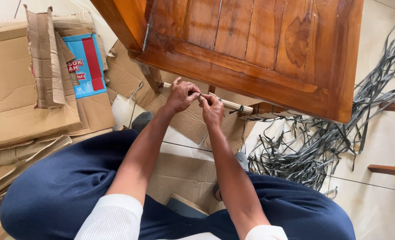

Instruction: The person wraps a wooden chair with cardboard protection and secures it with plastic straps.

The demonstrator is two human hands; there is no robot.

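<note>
A pale wooden stick (233, 106) lies crosswise just under the front edge of a brown wooden chair seat (259, 49). My left hand (181, 94) and my right hand (212, 110) meet over the stick's middle. The fingertips of both hands pinch something small and thin against the stick; what it is I cannot make out. A dark strip is wrapped around the stick near its right end (241, 108). Both forearms reach forward from my lap, over dark blue trousers.
Flattened cardboard boxes (24, 98) are stacked at the left, one with a blue and red printed panel (85, 64). A tangled heap of grey plastic strips (322, 142) spreads over the tiled floor at the right. Two wooden bars (391, 170) lie at the right edge.
</note>
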